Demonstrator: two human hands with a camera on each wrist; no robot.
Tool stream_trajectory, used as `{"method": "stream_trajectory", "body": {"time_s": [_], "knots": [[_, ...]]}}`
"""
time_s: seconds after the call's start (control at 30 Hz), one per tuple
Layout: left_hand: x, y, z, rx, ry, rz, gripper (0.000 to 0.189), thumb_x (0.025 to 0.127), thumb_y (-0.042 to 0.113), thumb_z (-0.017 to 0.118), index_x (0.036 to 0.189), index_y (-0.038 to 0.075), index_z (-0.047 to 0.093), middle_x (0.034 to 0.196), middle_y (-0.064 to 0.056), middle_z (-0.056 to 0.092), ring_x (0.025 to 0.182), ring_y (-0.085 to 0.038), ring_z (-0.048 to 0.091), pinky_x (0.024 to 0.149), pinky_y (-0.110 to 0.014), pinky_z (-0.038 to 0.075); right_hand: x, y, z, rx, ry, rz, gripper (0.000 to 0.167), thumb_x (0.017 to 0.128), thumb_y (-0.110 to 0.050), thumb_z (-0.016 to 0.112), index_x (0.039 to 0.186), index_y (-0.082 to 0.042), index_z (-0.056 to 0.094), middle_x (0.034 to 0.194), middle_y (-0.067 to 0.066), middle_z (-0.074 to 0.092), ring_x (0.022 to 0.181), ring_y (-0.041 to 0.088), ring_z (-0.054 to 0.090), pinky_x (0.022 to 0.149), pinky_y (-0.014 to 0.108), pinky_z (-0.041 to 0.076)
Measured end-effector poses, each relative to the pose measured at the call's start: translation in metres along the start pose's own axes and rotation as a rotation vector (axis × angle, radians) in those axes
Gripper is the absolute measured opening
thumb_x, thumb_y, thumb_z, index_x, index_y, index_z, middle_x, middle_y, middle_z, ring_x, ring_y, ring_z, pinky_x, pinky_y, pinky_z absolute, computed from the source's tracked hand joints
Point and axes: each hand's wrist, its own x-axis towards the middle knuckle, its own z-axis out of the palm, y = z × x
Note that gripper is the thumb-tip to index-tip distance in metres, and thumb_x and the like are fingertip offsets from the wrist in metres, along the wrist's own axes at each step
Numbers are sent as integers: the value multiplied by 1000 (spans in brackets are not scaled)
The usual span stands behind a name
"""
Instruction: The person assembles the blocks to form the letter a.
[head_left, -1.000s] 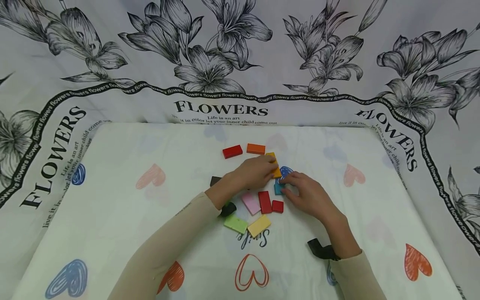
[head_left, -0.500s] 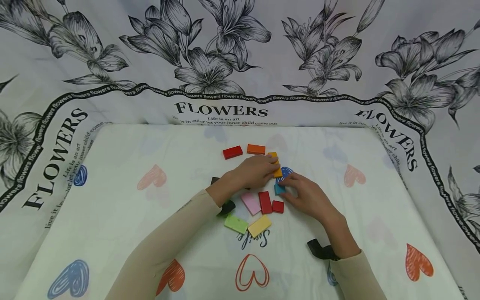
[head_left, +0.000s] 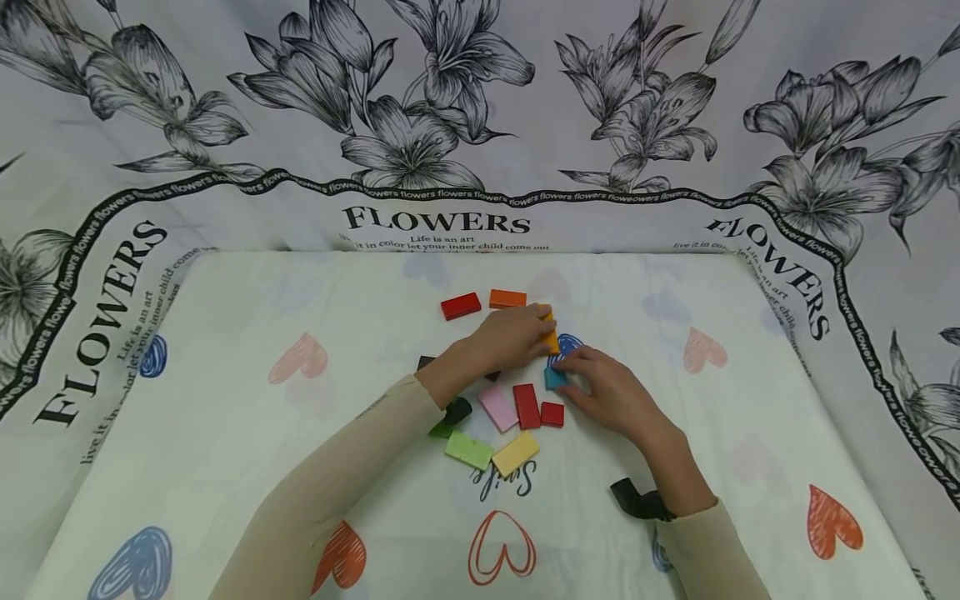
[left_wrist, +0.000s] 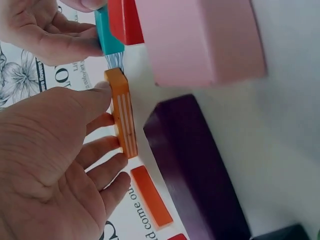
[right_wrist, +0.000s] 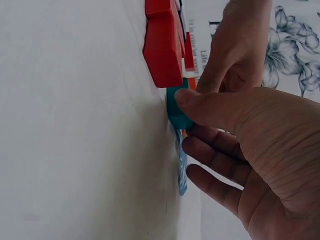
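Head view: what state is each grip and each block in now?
left grip: holding amber block
right grip: pinching blue block
far red block: resting ungripped
orange block: resting ungripped
purple block: resting ungripped, partly hidden
pink block: resting ungripped
long red block: resting ungripped
small red block: resting ungripped
light green block: resting ungripped
pale yellow block: resting ungripped
dark green block: mostly hidden, state unclear

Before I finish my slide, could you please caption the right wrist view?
A person's right hand pinches a small teal rectangular block near a red box-shaped block, with the left hand beyond.
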Motion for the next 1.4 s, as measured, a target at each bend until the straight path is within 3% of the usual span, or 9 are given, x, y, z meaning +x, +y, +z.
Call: {"method": "stream_trajectory", "body": {"time_s": [0.17,0.37,0.6,0.77,0.93,1.13,1.4], "knots": [[-1,-4,-1,54,10,22,47,106,43,61,147,19,63,154,-6,56,128,-19,61,113,-35,54,3,1,1,-2,18,-41,35,92,-21,84,125,-11,76,118,6,72,108,22,69,97,45,62],[-2,-9,0,40,31,31,45,109,41,58,146,16,64,158,-6,55,135,-21,62,117,-36,51,7,4,0,-8,42,-46,32,94,-20,82,125,-12,76,118,5,72,109,21,69,96,44,62],[-4,-10,-1,113,-6,34,46,111,22,55,157,19,54,167,-4,46,158,-25,42,131,-39,34,8,4,-1,9,55,-54,33,94,-16,82,126,-11,75,118,7,72,105,22,68,93,45,62],[-5,-8,-2,114,-44,38,51,107,15,61,158,17,52,166,-3,46,152,-24,49,127,-37,41,11,5,2,17,54,-57,34,95,-17,81,127,-11,75,119,6,71,104,20,66,92,43,62],[-7,-8,-2,80,-60,31,52,105,9,62,156,19,53,169,0,43,154,-22,46,127,-37,40,15,3,3,14,46,-53,34,96,-17,80,128,-9,75,120,7,70,102,20,66,92,42,62],[-4,-8,-1,71,-69,38,50,103,9,65,151,19,57,168,-1,44,151,-22,49,123,-36,46,13,0,2,-21,64,-48,28,94,-16,81,121,-7,79,120,8,69,109,23,69,95,44,63],[-4,-8,1,79,-82,32,57,102,9,66,157,20,52,171,1,40,153,-20,47,123,-35,45,-2,-14,2,-112,117,-150,22,95,-14,80,116,-7,81,121,8,73,110,25,72,94,43,64]]}}
